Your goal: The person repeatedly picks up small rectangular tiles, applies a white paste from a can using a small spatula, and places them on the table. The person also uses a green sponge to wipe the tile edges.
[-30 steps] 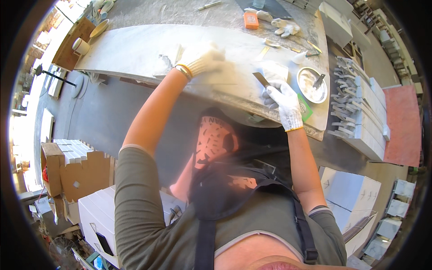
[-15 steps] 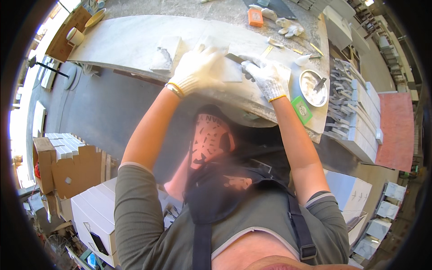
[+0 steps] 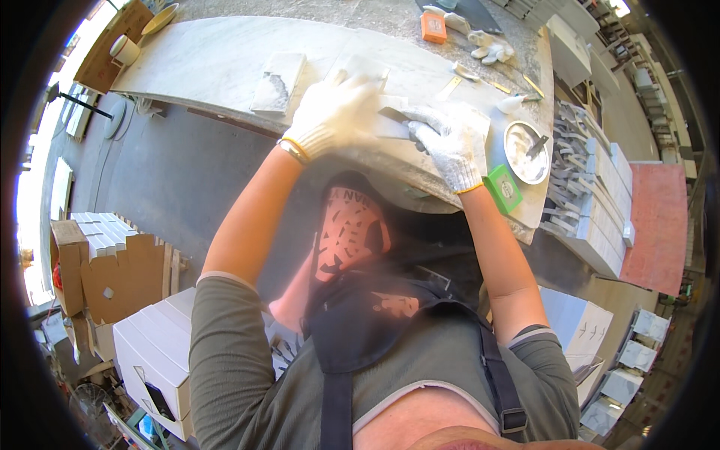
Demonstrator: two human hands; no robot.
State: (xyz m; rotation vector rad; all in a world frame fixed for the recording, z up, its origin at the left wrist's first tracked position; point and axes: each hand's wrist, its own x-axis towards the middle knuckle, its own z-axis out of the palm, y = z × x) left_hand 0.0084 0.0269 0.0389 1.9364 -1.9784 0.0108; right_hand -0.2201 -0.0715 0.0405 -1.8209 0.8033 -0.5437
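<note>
My left hand point(image 3: 334, 112), in a white knit glove, lies cupped over a small white stone piece point(image 3: 390, 127) on the curved marble slab point(image 3: 195, 64) and holds it down. My right hand point(image 3: 448, 144), also gloved, is right beside it, gripping a dark flat-bladed scraper point(image 3: 394, 115) whose blade points at the piece between the two hands. The fingers hide most of the piece. A second marble tile point(image 3: 277, 81) with a grey smear lies on the slab, left of my left hand.
A round metal dish point(image 3: 525, 141) with paste and a green box point(image 3: 504, 187) sit right of my right hand. Behind are an orange block point(image 3: 433, 26) and spare gloves point(image 3: 491, 46). Tile stacks point(image 3: 596, 202) stand on the right. Cardboard boxes point(image 3: 112, 274) and white boxes point(image 3: 154, 352) stand lower left.
My right hand has moved left from beside the metal dish, bringing the scraper up against my left hand. My left hand has settled over the stone piece.
</note>
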